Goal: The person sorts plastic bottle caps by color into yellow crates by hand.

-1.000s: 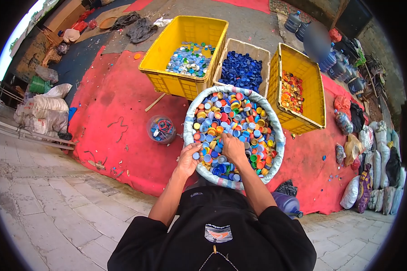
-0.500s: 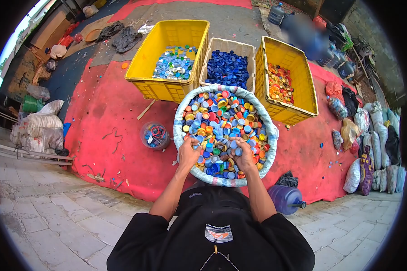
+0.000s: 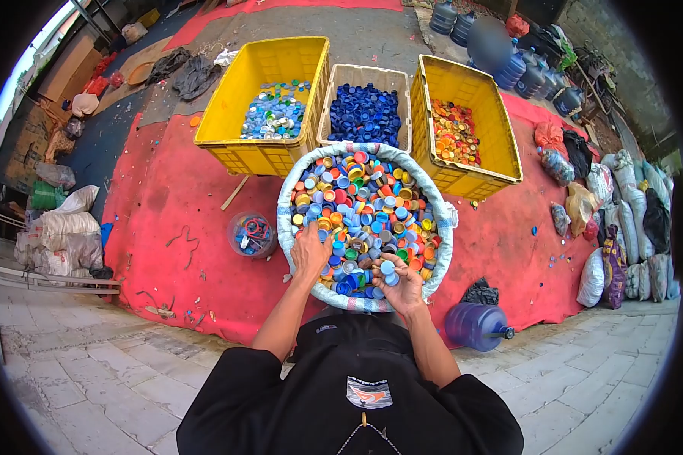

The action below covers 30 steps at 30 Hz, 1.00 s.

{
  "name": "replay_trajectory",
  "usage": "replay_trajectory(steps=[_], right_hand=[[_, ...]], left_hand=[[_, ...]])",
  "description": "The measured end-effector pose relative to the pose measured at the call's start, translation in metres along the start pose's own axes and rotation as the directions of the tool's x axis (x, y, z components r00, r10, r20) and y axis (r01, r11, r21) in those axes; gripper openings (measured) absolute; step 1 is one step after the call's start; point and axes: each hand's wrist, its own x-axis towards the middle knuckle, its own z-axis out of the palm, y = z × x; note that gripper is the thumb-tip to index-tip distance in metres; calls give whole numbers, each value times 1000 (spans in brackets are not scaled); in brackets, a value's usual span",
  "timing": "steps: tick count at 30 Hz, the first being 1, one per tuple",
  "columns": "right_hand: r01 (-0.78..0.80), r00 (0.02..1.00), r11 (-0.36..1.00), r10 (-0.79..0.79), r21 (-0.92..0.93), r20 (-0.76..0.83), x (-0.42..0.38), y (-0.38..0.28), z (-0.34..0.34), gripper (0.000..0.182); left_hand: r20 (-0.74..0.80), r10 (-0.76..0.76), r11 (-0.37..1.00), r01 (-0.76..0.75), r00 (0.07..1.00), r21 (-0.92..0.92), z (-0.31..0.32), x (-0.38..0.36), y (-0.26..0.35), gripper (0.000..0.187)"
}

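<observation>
A round sack-lined basket (image 3: 442, 205) full of mixed-colour plastic bottle caps (image 3: 368, 201) stands right in front of me. My left hand (image 3: 310, 254) reaches into the caps near the left rim, fingers curled down; what they grip, if anything, is hidden. Over the near right part of the heap, my right hand (image 3: 404, 288) is closed around light blue bottle caps (image 3: 388, 271), palm turned partly up. Behind the basket are a yellow crate (image 3: 254, 155) with light blue, white and green caps, a whitish crate (image 3: 332, 76) with dark blue caps, and another yellow crate (image 3: 470, 180) with red and orange caps.
A clear bucket (image 3: 251, 233) with small items stands left of the basket on the red mat (image 3: 155, 205). A large blue water jug (image 3: 474, 326) lies near my right side. Filled sacks (image 3: 592, 277) line the right; more bags (image 3: 64, 235) pile up at left.
My right hand has drawn back toward me and turned up, now showing light blue caps. My left hand has shifted slightly within the heap. The whole view has moved a little.
</observation>
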Motion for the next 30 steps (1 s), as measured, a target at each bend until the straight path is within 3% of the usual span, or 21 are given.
replay_trajectory(steps=[6, 9, 12, 13, 15, 16, 18, 23, 27, 30], right_hand=[[-46, 998, 999, 47, -26, 35, 2, 4, 2, 44], [-70, 996, 997, 72, -45, 49, 3, 8, 2, 44], [-89, 994, 993, 94, -76, 60, 7, 11, 2, 46], [-105, 994, 992, 108, -69, 36, 9, 11, 3, 51], [-95, 995, 992, 97, -82, 18, 13, 10, 13, 54], [-90, 996, 992, 91, -89, 9, 13, 9, 21, 56], [-96, 995, 989, 94, -113, -26, 20, 8, 36, 66], [-92, 993, 987, 101, -133, 67, 45, 9, 56, 75], [-99, 992, 976, 112, -195, 57, 65, 13, 82, 76], [-131, 990, 970, 140, -205, 26, 87, 16, 99, 72]], left_hand=[[21, -46, 999, 46, 999, -24, 10, 7, -7, 46], [-59, 20, 994, -26, 998, -106, 14, 7, -14, 45], [-15, -91, 891, 75, 996, -449, 9, 7, -17, 41], [92, -209, 758, 221, 974, -613, 7, 6, -15, 31], [426, -220, 180, 466, 878, -866, -7, 8, -22, 32], [564, -134, -151, 545, 815, -824, -14, 9, -24, 32], [598, -70, -390, 530, 799, -754, -24, 11, -22, 33], [523, -32, -636, 387, 852, -668, -43, 16, -22, 29], [516, -34, -708, 344, 856, -617, -46, 25, -32, 33], [543, -76, -680, 354, 836, -642, -45, 40, -41, 37]])
